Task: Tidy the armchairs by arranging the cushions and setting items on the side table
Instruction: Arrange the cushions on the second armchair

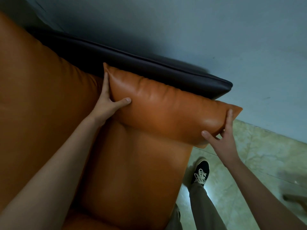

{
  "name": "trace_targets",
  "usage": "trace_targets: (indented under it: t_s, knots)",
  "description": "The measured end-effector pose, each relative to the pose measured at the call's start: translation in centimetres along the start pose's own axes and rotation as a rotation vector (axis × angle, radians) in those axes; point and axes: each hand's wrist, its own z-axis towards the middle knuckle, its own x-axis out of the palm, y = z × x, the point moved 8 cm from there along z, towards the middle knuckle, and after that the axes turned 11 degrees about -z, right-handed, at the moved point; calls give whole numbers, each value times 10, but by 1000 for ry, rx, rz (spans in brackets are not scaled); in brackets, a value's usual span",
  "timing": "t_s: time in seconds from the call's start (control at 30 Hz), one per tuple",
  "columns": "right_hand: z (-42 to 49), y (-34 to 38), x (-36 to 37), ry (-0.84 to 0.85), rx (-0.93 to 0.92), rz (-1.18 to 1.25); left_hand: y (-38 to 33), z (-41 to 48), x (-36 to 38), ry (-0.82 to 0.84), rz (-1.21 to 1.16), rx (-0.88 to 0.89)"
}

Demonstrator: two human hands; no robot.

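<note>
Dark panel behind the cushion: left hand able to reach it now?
Likely yes, once freed: the left hand has its grip on the cushion at its end, right beside the dark panel, whose top lies bare beyond.

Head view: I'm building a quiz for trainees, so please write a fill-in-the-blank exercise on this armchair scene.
1. The cushion and the seat share one colour: ____.
2. Of the left hand, the ____ presses the cushion's front.
3. Counting the right hand, ____ hands grip the cushion.
4. The black shoe on the floor has ____ laces.
Missing words: orange; thumb; two; white.
</note>
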Motion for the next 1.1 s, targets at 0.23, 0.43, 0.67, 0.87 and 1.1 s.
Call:
trace_targets:
  t_s: [0.23,0.43,0.67,0.87,1.1]
  knots:
    - [-4,-25,-10,-64,175,186,-36,-26,26,-129,686,369]
    - [0,-35,5,52,206,225,-31,-34,166,344,1185,545]
    - [5,-35,1,99,189,260,-33,-10,202,315,1172,363]
    - [4,-59,30,195,311,418,-23,-11,204,347,1243,406]
    - [8,-36,81,82,304,532,-21,11,144,303,1169,470]
